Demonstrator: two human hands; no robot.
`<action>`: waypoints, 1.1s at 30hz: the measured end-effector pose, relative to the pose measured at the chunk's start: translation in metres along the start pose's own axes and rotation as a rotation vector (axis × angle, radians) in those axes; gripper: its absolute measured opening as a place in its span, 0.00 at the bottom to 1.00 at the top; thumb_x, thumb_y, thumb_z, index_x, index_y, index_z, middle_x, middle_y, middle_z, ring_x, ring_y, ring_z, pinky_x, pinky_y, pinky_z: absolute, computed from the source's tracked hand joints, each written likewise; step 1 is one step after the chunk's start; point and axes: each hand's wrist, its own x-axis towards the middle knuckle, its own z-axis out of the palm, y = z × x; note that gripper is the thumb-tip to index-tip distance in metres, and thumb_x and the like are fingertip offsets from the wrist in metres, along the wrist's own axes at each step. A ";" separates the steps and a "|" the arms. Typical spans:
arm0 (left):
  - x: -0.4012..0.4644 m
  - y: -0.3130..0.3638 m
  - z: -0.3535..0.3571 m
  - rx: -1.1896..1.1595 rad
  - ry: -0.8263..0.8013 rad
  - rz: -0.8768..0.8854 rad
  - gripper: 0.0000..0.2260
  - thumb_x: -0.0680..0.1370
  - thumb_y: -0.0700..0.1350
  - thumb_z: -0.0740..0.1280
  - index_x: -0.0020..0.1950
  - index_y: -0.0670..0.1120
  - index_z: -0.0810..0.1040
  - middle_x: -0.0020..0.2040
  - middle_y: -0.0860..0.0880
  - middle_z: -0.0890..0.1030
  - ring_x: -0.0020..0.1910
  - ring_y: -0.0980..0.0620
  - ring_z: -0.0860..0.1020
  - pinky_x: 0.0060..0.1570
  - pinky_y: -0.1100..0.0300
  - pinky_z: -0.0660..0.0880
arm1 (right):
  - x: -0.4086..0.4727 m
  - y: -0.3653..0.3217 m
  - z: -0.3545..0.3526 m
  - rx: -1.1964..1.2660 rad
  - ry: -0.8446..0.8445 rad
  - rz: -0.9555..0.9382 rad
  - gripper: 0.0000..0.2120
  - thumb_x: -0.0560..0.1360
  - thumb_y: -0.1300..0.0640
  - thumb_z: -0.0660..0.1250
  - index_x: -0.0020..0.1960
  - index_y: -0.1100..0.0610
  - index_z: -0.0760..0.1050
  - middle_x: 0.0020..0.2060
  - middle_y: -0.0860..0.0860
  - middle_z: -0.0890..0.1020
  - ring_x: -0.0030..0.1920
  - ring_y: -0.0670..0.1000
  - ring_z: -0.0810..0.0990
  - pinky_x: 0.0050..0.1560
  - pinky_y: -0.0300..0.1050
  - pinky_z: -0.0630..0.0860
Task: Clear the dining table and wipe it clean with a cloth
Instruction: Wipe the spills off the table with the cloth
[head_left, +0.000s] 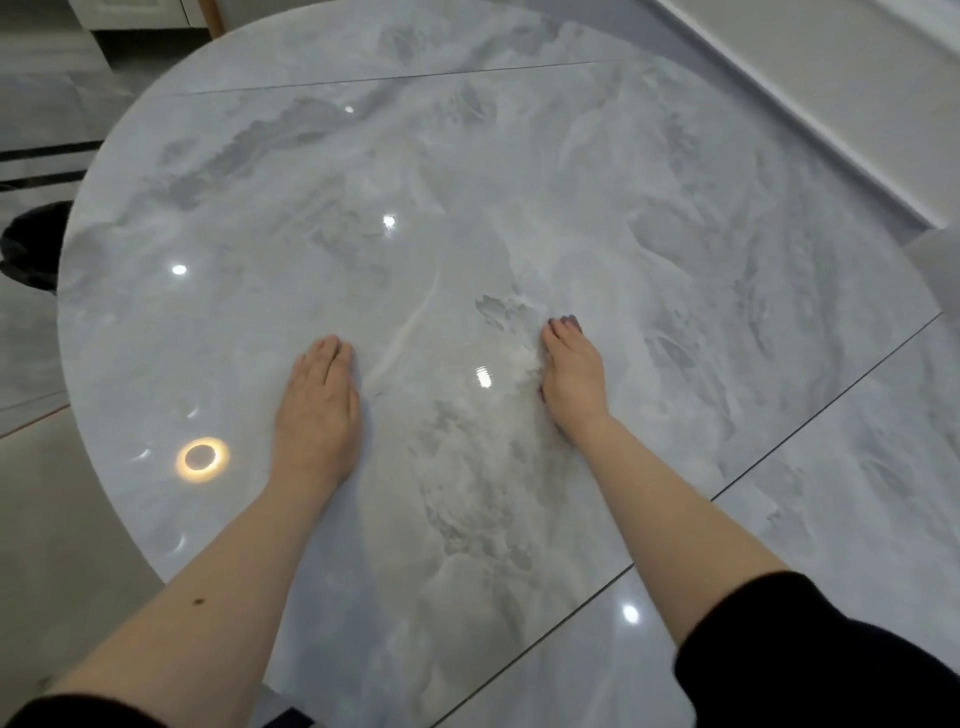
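Since the marble-look dining table (519, 208) shows no dishes, you appear past the clearing; no cloth is visible, so wiping looks undone or finished. Your left hand (318, 410) lies flat, fingers straight, toward the near edge; your right hand (571, 374) rests edge-on, holding nothing. Glossy top mirrors ceiling lights; tiled floor (857, 519) surrounds.

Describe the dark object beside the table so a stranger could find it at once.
Start at the round grey marble table and follow its rim to the far left edge. There, on the pale floor partly hidden behind the rim, sits a black rounded object. It is the only dark thing beside the table; what it is cannot be told.
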 end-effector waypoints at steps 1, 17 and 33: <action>0.000 0.000 0.000 -0.001 0.000 0.002 0.24 0.77 0.45 0.48 0.68 0.34 0.69 0.69 0.35 0.70 0.69 0.38 0.68 0.72 0.49 0.56 | 0.008 -0.009 0.008 0.000 0.021 -0.033 0.22 0.55 0.68 0.62 0.49 0.72 0.76 0.45 0.68 0.81 0.50 0.69 0.79 0.55 0.60 0.76; 0.000 -0.001 0.001 -0.026 0.028 -0.017 0.26 0.77 0.46 0.47 0.68 0.34 0.68 0.69 0.36 0.69 0.70 0.39 0.66 0.73 0.52 0.54 | 0.024 0.025 0.014 -0.105 -0.025 -0.053 0.22 0.71 0.63 0.56 0.62 0.71 0.73 0.62 0.66 0.76 0.66 0.67 0.71 0.70 0.54 0.64; -0.023 -0.025 -0.027 -0.352 0.357 -0.172 0.19 0.79 0.38 0.52 0.69 0.36 0.69 0.69 0.39 0.71 0.70 0.42 0.67 0.72 0.49 0.59 | -0.053 -0.116 0.058 0.151 -0.219 -0.690 0.19 0.74 0.66 0.60 0.65 0.63 0.74 0.64 0.57 0.76 0.66 0.58 0.73 0.65 0.49 0.68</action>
